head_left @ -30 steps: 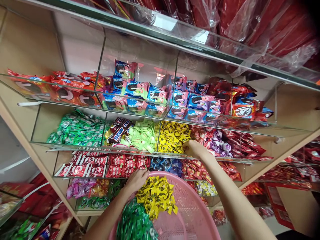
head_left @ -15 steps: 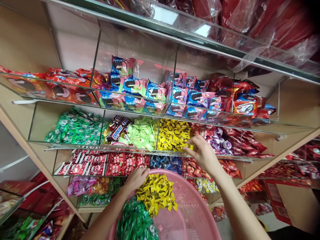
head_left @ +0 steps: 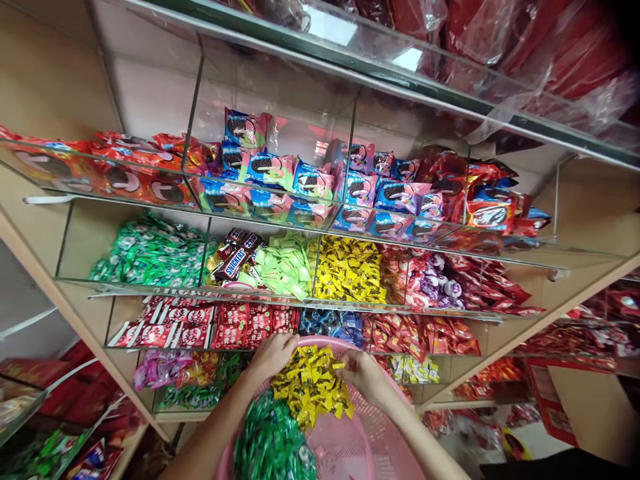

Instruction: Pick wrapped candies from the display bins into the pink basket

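A pink plastic basket (head_left: 365,443) sits in front of the shelves, tilted toward me. Inside it are a heap of yellow-wrapped candies (head_left: 313,387) and a pile of green-wrapped candies (head_left: 274,437). My left hand (head_left: 273,357) is closed over the basket's far rim, left of the yellow heap. Over the basket, just right of that heap, my right hand (head_left: 367,379) has its fingers curled, with a yellow wrapper showing at the fingertips. Behind, a shelf compartment holds more yellow candies (head_left: 349,270).
Glass-fronted shelves hold green candies (head_left: 155,253), Snickers bars (head_left: 237,257), pale green packets (head_left: 285,267) and blue-and-pink cookie packs (head_left: 267,170). Red-and-white packets (head_left: 175,323) lie lower down. A glass shelf edge (head_left: 350,57) runs overhead. A cardboard box (head_left: 590,407) stands at right.
My right hand has moved down and left, from the shelf compartment of yellow candies to the yellow heap in the basket. My left hand has stayed on the rim.
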A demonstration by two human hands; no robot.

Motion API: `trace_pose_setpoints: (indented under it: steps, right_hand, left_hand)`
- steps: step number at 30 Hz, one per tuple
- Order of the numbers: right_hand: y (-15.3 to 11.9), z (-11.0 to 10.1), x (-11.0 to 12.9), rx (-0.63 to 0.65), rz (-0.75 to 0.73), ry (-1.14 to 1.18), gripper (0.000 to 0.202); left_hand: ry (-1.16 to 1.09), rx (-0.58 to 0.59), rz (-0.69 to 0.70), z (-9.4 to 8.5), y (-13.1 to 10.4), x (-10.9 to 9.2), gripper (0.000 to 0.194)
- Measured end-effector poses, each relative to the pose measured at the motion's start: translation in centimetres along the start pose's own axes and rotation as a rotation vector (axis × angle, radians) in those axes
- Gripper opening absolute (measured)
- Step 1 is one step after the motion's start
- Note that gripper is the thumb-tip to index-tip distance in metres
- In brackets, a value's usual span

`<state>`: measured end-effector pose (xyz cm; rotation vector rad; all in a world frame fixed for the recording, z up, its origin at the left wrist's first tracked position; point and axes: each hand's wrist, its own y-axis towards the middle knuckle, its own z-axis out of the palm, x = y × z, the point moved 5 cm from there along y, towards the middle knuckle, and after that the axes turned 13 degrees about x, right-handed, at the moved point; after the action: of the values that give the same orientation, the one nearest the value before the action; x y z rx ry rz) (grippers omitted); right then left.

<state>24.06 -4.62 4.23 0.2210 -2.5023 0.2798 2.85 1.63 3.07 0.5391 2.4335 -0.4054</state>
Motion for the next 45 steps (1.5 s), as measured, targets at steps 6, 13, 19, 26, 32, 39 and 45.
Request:
trace_pose_setpoints:
  steps: [6,13,19,26,32,39,45]
  right_hand:
    - [0.1,0.4,-0.7,-0.021,0.040,-0.122,0.010]
    - [0.6,0.7,-0.8,-0.005,0.063,-0.125,0.010]
    - [0.8,0.7,-0.2,-0.002,0.056,-0.127,0.003]
    - [0.4,0.9,0.6,-0.008,0.121,-0.220,0.011]
    - [-0.1,0.6,1.0,-0.015,0.130,-0.248,0.023]
    - [-1.4,-2.8,4.3,-0.103,0.033,-0.261,0.018]
    - [-1.3,-11.4,8.9,-0.340,-0.123,-0.211,0.027]
  left_hand:
    - [-0.003,-0.005,0.015,-0.1,-0.1,-0.2,0.049]
    - [-0.016,0.010,-0.013,-0.2,-0.2,-0.3,0.049]
    - [-0.021,-0.009,0.010,-0.1,-0.1,-0.1,0.051]
    - [-0.018,-0.015,0.031,0.1,0.1,0.2,0.051]
    - [-0.006,-0.032,0.052,0.2,0.2,0.4,0.052]
    - [-0.011,-0.035,0.047,0.3,0.3,0.6,0.050]
    - [0.000,-0.038,0.058,0.2,0.2,0.5,0.050]
